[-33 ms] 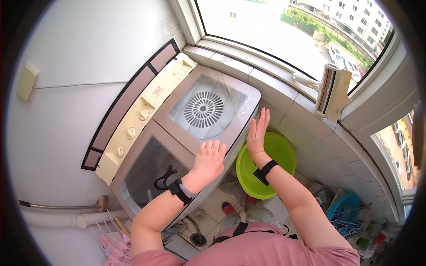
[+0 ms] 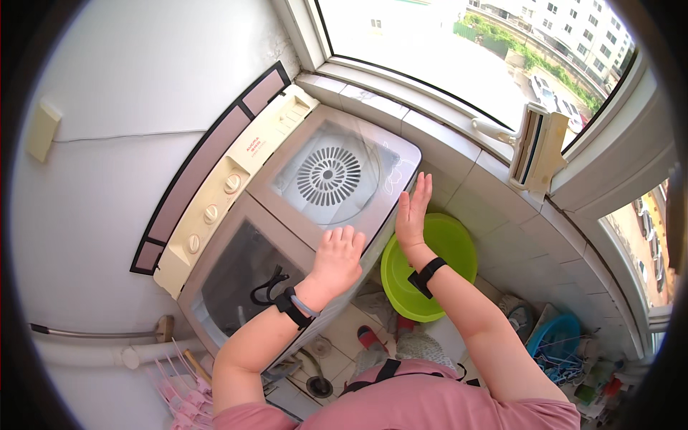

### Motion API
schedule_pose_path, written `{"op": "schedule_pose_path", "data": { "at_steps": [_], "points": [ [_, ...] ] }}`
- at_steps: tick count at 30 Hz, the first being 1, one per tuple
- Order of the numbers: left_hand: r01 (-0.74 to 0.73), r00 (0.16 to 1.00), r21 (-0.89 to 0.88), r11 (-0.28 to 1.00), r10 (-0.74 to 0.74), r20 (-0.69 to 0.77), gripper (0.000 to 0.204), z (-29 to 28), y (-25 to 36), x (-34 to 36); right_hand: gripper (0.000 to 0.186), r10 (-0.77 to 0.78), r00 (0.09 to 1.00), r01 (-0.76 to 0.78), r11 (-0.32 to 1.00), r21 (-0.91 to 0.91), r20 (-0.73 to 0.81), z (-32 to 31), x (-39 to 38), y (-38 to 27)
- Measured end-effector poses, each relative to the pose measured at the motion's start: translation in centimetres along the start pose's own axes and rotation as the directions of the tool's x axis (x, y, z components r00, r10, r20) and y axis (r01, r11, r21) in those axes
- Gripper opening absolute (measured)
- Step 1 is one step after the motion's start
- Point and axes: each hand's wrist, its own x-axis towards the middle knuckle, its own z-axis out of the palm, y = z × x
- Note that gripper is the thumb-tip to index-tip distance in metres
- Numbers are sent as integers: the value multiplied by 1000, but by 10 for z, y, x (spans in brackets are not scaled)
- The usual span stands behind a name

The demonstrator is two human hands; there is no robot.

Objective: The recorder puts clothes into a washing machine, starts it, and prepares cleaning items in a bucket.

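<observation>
A twin-tub washing machine (image 2: 290,215) stands against the wall, both lids down. My left hand (image 2: 338,256) is over its front edge, by the seam between the two lids. Those fingers are curled closed and the fingertips are hidden, so I cannot tell whether they hold the edge. Just off the machine's front right corner, my right hand (image 2: 412,218) is raised with its fingers straight and nothing in it. Below that hand, a lime-green basin (image 2: 455,247) sits low beside the machine. A black cord (image 2: 268,285) shows at the dark window of the near lid, close to my left wrist.
A tiled ledge (image 2: 459,143) runs under the window, with a cream-coloured window-cleaning tool (image 2: 534,147) on it. At the lower right are a blue basin (image 2: 555,340) with hangers and some shoes (image 2: 517,315). Pink hangers (image 2: 188,394) hang at lower left, near a white pipe (image 2: 93,352).
</observation>
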Motion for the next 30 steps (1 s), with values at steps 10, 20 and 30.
{"op": "schedule_pose_path", "data": {
  "at_steps": [10,20,30],
  "points": [
    [455,881,-313,833,-473,20,29,21,-122,-17,57,-58,974,163,850,-501,219,43,2,-18],
    [809,419,-366,460,-888,-192,28,54,-317,-49,56,-8,954,189,793,-579,301,47,2,-25],
    [833,359,-332,442,-889,-283,25,69,-328,-25,51,-56,956,218,793,-569,288,48,4,-20]
  ]
}}
